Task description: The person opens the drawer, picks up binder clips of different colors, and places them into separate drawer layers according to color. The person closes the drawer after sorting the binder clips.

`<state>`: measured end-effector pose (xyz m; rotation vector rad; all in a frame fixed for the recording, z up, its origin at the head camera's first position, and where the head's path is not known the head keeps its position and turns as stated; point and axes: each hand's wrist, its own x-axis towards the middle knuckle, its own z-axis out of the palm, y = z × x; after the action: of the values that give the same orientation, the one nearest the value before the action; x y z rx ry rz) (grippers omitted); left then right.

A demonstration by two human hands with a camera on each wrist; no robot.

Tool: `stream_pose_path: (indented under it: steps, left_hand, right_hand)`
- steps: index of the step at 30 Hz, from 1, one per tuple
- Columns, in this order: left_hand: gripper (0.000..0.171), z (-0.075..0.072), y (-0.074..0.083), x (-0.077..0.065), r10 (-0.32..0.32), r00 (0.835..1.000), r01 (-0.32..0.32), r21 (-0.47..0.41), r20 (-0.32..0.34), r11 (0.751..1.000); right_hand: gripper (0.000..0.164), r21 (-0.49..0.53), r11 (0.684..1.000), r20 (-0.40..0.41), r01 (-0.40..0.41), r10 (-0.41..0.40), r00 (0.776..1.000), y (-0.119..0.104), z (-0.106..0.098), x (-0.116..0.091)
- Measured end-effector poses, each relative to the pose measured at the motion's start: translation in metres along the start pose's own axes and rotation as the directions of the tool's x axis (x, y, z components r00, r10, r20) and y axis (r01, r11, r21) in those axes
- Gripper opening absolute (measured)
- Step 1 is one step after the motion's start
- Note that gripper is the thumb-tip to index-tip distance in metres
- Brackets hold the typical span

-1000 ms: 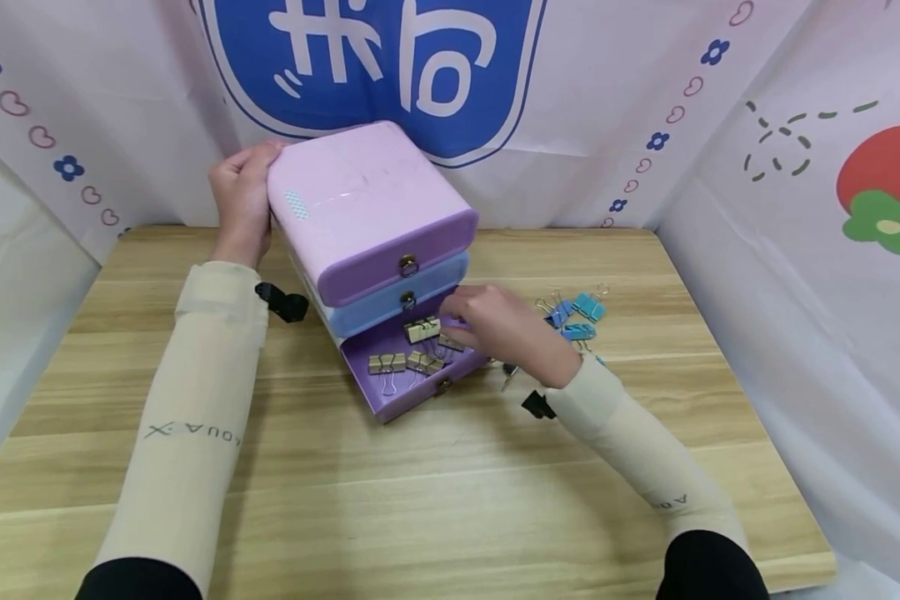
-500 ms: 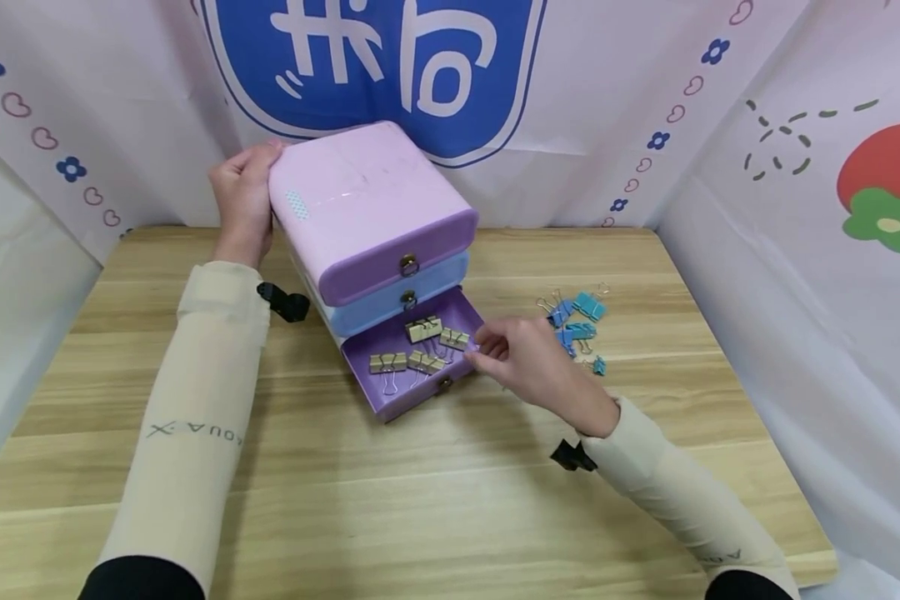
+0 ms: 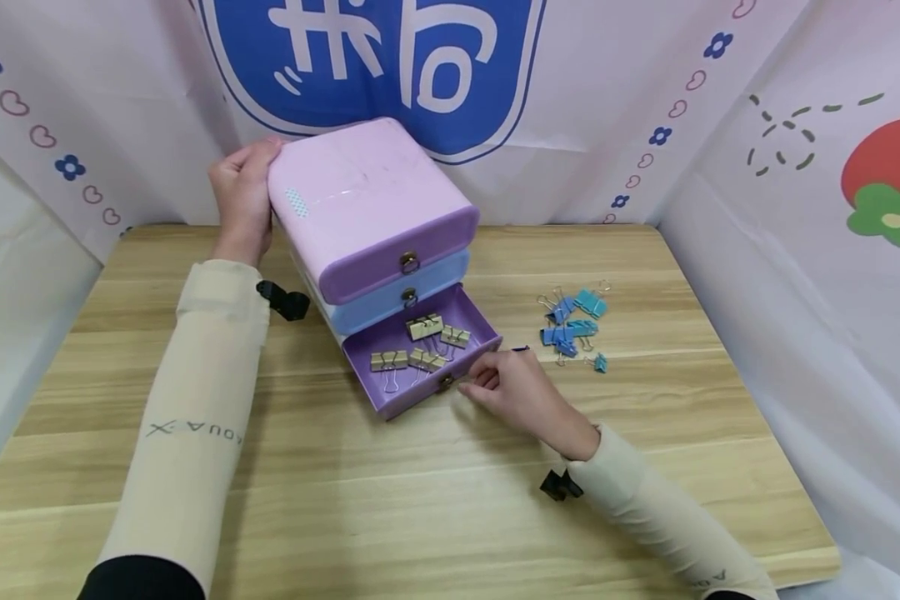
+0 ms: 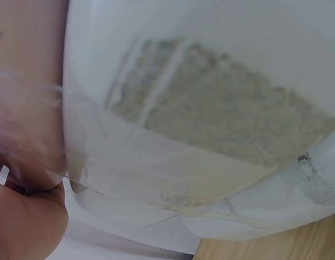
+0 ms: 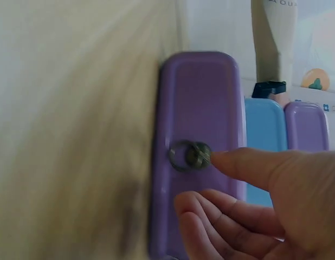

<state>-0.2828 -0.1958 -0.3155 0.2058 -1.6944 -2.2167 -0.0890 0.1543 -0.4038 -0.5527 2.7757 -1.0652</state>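
Observation:
A small pastel desktop drawer cabinet (image 3: 367, 192) stands at the back of the table. Its bottom purple drawer (image 3: 367, 387) is pulled out, with several gold binder clips (image 3: 388, 361) lying in it. My left hand (image 3: 243, 192) grips the cabinet's back left corner; the left wrist view shows the cabinet's pale side (image 4: 211, 179) up close. In front of the open drawer is my right hand (image 3: 513, 383), fingers loosely bent and holding nothing. The right wrist view shows its thumb (image 5: 243, 162) right at the drawer's ring pull (image 5: 197, 156).
Several blue and teal binder clips (image 3: 562, 333) lie in a loose group on the wooden table (image 3: 390, 508), right of the cabinet. The upper blue drawer (image 3: 397, 292) and top purple drawer (image 3: 397, 257) are closed. A printed cloth (image 3: 592, 100) hangs right behind the cabinet.
My right hand has come out of the bottom drawer, moved right, then forward to its front panel. The gold clips stay in the drawer. The left hand has not moved.

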Motion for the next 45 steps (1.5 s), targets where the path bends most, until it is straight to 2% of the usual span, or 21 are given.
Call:
stream_pose_path:
  steps: [10,28,33,39,42,45]
  left_hand:
    - [0.018,0.001,0.0,0.002,-0.009,1.0,0.009,0.006,-0.007,1.0]
    - [0.018,0.001,0.002,0.001,-0.028,0.999,0.028,0.014,-0.016,1.0]
    - [0.018,0.001,0.002,0.0,-0.008,1.0,0.008,0.014,-0.015,1.0]
    - [0.019,0.002,0.001,0.0,0.001,1.0,-0.001,0.006,-0.002,1.0]
    - [0.018,0.002,0.001,0.0,-0.004,1.0,0.004,-0.001,-0.009,1.0]
    - [0.018,0.002,0.0,0.0,-0.014,1.0,0.013,-0.006,-0.016,1.0]
  right_hand:
    - [0.017,0.067,0.997,0.001,-0.044,0.044,0.999,0.005,0.023,0.003]
    - [0.017,0.059,0.995,-0.089,-0.083,0.088,0.992,0.0,0.035,0.008]
    - [0.021,0.087,0.991,-0.088,-0.106,0.114,0.99,0.003,0.035,0.006]
    - [0.02,0.211,0.957,0.005,-0.201,0.205,0.979,0.006,0.033,0.005]
    - [0.017,0.297,0.923,0.06,-0.244,0.237,0.97,0.006,0.032,0.008]
    - [0.015,0.398,0.871,0.107,-0.287,0.267,0.958,0.006,0.032,0.011]
